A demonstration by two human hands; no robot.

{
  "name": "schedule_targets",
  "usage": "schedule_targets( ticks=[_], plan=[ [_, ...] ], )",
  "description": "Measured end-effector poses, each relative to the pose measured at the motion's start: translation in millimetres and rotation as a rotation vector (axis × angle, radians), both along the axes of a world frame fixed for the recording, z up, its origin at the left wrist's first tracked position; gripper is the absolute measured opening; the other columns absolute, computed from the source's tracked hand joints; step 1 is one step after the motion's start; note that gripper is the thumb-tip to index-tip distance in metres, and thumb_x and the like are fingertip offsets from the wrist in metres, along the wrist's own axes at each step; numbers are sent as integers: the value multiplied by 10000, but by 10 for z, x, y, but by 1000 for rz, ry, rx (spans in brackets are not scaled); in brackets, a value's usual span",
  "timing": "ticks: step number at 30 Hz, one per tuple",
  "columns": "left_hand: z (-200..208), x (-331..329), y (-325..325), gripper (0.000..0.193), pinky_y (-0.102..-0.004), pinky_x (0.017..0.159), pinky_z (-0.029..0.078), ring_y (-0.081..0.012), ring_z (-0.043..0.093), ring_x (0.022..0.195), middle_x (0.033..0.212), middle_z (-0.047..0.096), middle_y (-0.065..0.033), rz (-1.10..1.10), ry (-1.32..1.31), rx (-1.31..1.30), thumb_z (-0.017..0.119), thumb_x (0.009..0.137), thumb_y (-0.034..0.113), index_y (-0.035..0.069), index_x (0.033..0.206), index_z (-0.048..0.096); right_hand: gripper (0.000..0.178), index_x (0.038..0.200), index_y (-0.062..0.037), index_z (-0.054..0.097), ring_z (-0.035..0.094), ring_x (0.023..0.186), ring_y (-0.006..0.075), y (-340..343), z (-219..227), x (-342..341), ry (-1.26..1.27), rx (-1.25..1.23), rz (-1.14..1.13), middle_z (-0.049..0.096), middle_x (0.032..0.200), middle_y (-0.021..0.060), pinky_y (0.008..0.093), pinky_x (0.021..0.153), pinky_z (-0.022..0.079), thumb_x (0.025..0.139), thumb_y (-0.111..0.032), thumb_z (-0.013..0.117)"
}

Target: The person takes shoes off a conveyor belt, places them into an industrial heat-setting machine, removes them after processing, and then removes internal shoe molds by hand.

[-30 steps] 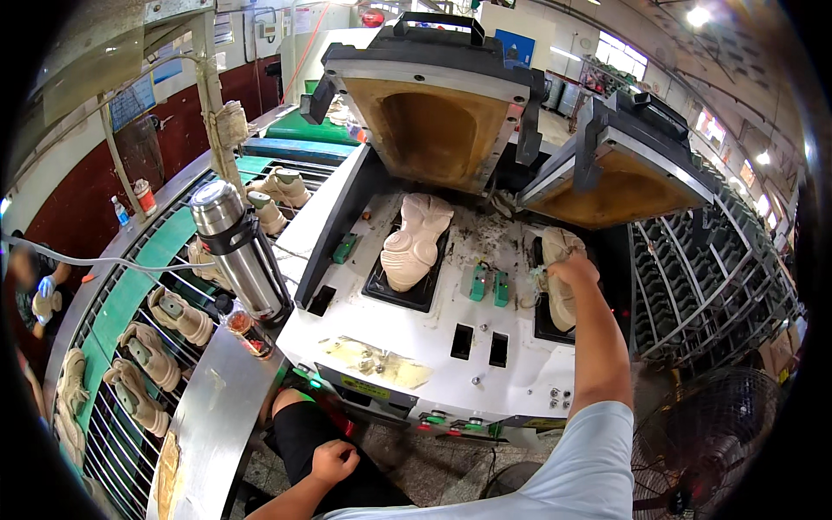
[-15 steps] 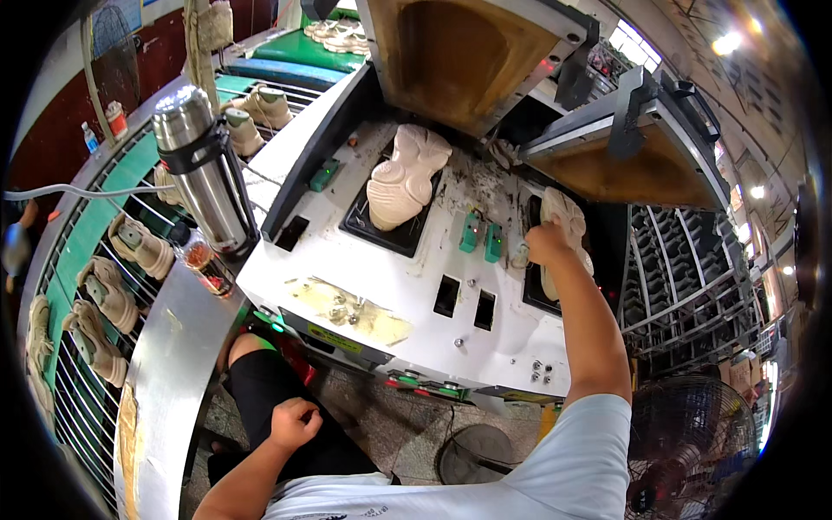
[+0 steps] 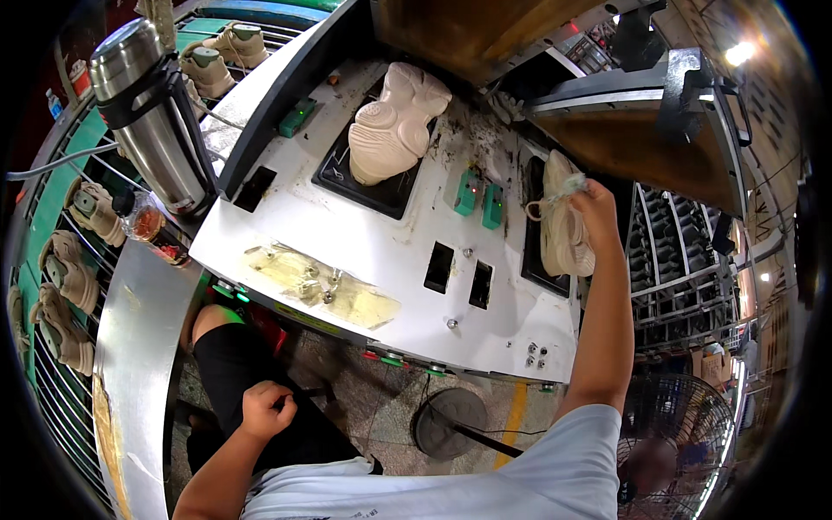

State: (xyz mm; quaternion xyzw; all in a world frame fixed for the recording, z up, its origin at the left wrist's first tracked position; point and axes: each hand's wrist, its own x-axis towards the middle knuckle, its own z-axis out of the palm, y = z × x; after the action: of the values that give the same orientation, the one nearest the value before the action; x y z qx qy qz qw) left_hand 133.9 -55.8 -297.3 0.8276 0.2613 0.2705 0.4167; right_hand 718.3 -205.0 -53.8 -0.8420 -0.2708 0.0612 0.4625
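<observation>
in the machine's right bay, beige shoe [image 3: 562, 227], laces pinched by right hand [image 3: 596, 208]; left hand [image 3: 264, 409] fisted, empty

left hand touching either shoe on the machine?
No: the left hand is a closed fist down by the lap, apart from the machine; only the right hand is on the right shoe.

floor [image 3: 381, 390]: mottled stone, yellow line | machine [image 3: 347, 251]: white top, raised lids | left: steel bench [image 3: 130, 347], wire rack [image 3: 52, 390] | right: metal racks [image 3: 676, 286], fan [image 3: 667, 442] | lamp [image 3: 739, 54] lit, upper right
</observation>
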Motion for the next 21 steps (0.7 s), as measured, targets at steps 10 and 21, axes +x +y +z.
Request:
schedule_targets(
  ticks=[10, 21],
  plan=[
    [0, 44, 24, 69, -335, 490, 455, -263, 574, 519, 617, 585, -93, -6, 6, 34, 653, 635, 15, 48, 690, 625, 128, 990, -37, 612, 629, 736, 132, -193, -258, 205, 173, 633, -271, 640, 882, 36, 266, 730, 531, 865, -55, 630],
    [21, 64, 21, 64, -347, 489, 436, -274, 557, 517, 600, 558, -102, -14, 26, 35, 642, 637, 8, 40, 685, 616, 81, 920, -43, 597, 607, 723, 166, -247, -262, 238, 206, 693, -203, 620, 845, 56, 286, 701, 528, 839, -37, 591]
  ],
)
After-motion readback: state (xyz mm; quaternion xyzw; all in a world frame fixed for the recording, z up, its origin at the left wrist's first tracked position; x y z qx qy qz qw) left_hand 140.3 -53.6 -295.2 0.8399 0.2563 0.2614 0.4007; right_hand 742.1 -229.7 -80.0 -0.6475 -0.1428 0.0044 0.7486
